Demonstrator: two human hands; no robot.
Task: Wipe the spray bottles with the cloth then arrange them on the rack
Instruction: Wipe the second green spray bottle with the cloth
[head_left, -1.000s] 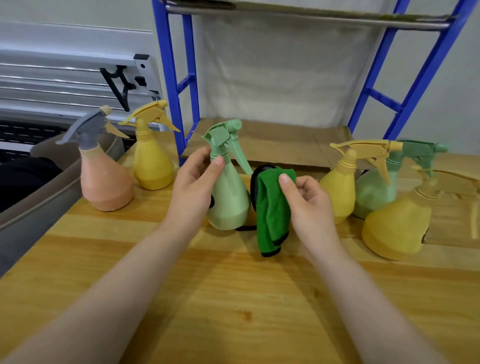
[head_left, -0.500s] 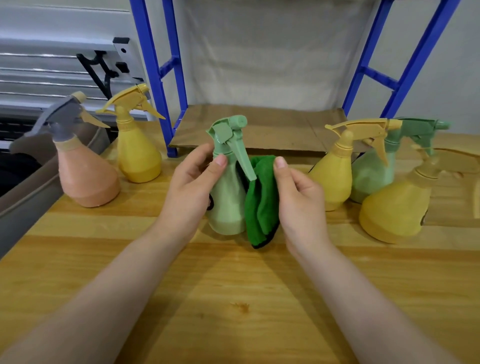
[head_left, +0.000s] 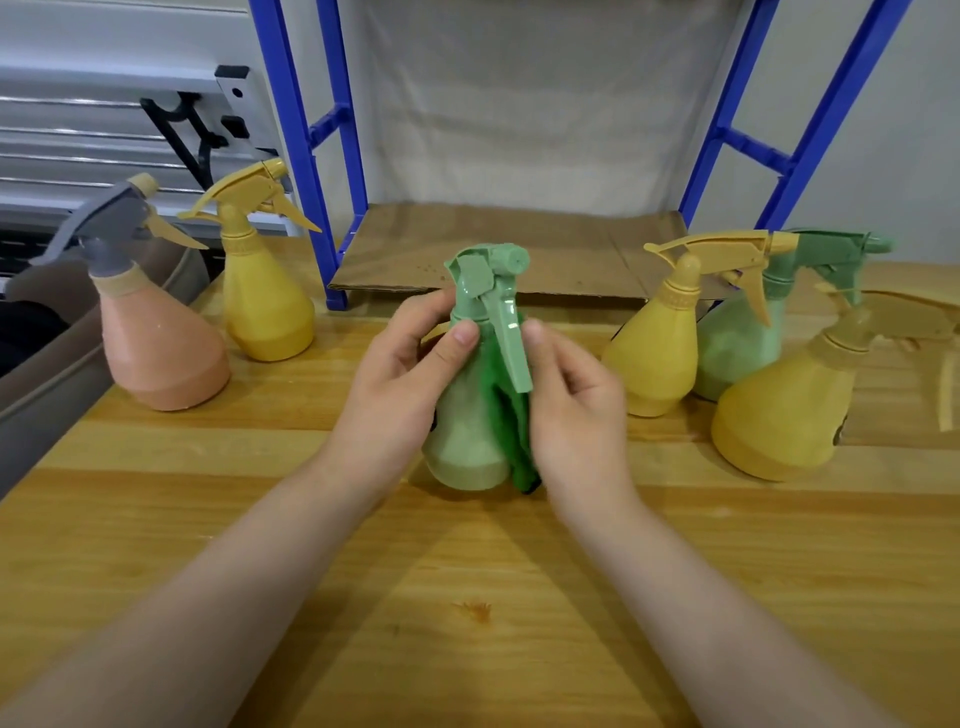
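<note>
A light green spray bottle (head_left: 467, 441) stands upright on the wooden table (head_left: 467, 597) in the middle. My left hand (head_left: 400, 384) grips its neck from the left, thumb on the front. My right hand (head_left: 571, 400) holds a dark green cloth (head_left: 511, 426) against the bottle's right side, under the trigger. The cloth is mostly hidden behind that hand. The blue rack (head_left: 311, 156) stands behind, with a brown cardboard sheet (head_left: 519, 254) on its bottom shelf.
At the left stand a pink bottle with a grey head (head_left: 156, 343) and a yellow bottle (head_left: 265, 296). At the right two yellow bottles (head_left: 660, 353) (head_left: 779, 410) and a green one (head_left: 737, 343) cluster together. A grey bin (head_left: 47, 400) sits beyond the table's left edge.
My right hand has pressed the cloth in against the bottle's side, from apart to touching and partly hidden. My left hand has kept its grip on the neck. The view has shifted closer.
</note>
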